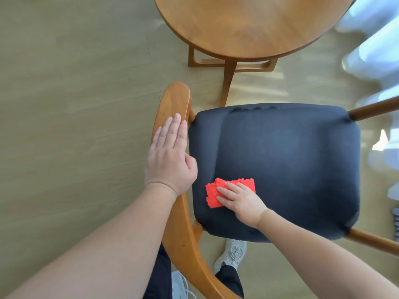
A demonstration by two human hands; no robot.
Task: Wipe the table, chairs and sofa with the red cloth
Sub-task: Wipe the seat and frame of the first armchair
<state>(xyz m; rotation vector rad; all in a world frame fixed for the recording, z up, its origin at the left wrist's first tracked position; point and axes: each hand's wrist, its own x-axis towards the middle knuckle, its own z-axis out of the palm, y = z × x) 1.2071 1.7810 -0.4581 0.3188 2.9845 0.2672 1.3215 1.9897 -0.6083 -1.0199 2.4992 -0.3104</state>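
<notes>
The left hand (170,156) lay flat on the curved honey-brown wooden rail (172,100) of the chair, its fingers (174,128) straight and close together, the thumb tucked along the rail's inner edge beside the seat. The right hand (241,201) pressed down on the crumpled red textured cloth (211,192), fingers (226,190) extended and slightly spread across it, not curled round it. The cloth sat on the dark navy padded fabric seat (280,158), in the corner nearest the left hand, its edges showing beyond the fingertips on the left and far sides. A round wooden table (248,24) stood beyond the chair on pale wood-look flooring (75,83). A grey knitted shoe (233,253) showed below the seat
</notes>
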